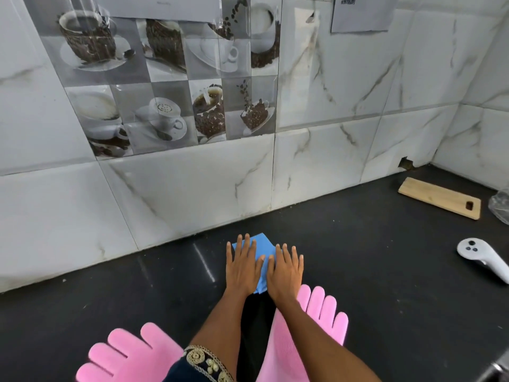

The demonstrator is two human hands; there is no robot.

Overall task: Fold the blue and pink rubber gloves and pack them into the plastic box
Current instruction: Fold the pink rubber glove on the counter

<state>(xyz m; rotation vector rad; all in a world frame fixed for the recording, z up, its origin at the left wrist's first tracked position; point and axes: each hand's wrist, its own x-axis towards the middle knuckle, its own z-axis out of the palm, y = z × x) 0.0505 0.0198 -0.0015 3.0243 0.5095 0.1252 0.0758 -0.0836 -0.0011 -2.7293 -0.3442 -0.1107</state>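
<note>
Both flat, open: left hand (242, 267) and right hand (285, 271) press the folded blue glove (261, 245) on the desk (385, 271). Pink gloves (325, 307) flank the arms. A cutting board (439, 197) and white controller (483, 257) sit off right.

I see little of the blue glove (264, 245): my left hand (242, 267) and right hand (285, 271) cover most of it. Both pink gloves (129, 357) run off the near edge. A clear bag (500, 206) is cut at the right edge.
</note>
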